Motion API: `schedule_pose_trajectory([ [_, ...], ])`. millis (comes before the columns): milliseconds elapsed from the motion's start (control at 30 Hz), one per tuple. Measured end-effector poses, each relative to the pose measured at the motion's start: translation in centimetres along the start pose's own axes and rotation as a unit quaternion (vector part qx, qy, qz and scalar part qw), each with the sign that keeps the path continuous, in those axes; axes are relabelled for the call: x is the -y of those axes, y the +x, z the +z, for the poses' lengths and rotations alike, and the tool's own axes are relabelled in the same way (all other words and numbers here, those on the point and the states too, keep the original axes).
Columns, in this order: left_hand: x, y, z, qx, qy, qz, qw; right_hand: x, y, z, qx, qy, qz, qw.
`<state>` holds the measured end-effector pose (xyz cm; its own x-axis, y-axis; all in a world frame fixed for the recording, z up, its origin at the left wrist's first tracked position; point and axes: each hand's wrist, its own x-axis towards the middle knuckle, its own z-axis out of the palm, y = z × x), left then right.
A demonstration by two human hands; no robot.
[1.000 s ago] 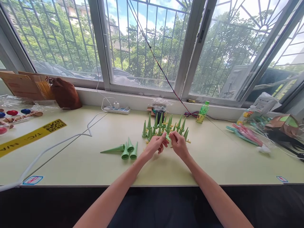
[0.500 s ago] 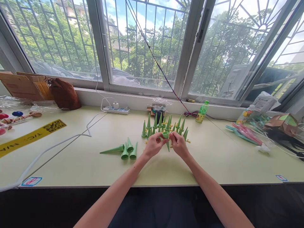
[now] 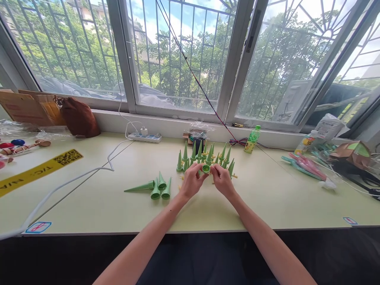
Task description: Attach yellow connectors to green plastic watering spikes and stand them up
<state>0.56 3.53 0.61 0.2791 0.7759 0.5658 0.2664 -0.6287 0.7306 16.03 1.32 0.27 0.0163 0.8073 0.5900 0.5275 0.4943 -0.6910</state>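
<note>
My left hand (image 3: 191, 181) and my right hand (image 3: 222, 180) meet above the table, fingers pinched on one green plastic cone (image 3: 206, 169) whose round open end faces me. Just behind my hands stands a cluster of several upright green cones (image 3: 204, 155) with small yellow pieces among them. To the left lie a few more green cones (image 3: 154, 187), one long one on its side and others standing or leaning.
A pale green table (image 3: 124, 206) runs under a barred window. A white cable and power strip (image 3: 145, 137) lie at left, with a brown pouch (image 3: 77, 117), yellow tape (image 3: 38, 171). A green bottle (image 3: 251, 140) and pink-teal tools (image 3: 305, 167) sit right.
The held cone has been turned from lying sideways, through pointing down, to its open end facing me. My hands rose slightly toward the cluster.
</note>
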Motion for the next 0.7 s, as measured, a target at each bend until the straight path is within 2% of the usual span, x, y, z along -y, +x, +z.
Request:
schedule_pose_trajectory([
  [133, 0.3, 0.1, 0.0, 0.011, -0.084, -0.123, 0.989, 0.1, 0.0, 0.1, -0.014, 0.002, -0.001, 1.0],
  [267, 0.2, 0.4, -0.2, 0.023, -0.2, -0.235, 0.951, 0.1, 0.0, 0.0, -0.019, 0.005, -0.002, 1.0],
  [500, -0.9, 0.6, -0.6, 0.141, -0.29, -0.316, 0.893, 0.2, -0.1, 0.2, -0.005, 0.004, -0.016, 1.0],
  [700, -1.0, 0.6, -1.0, 0.177, -0.321, -0.336, 0.868, -0.1, -0.1, 0.2, 0.01, 0.007, -0.015, 1.0],
])
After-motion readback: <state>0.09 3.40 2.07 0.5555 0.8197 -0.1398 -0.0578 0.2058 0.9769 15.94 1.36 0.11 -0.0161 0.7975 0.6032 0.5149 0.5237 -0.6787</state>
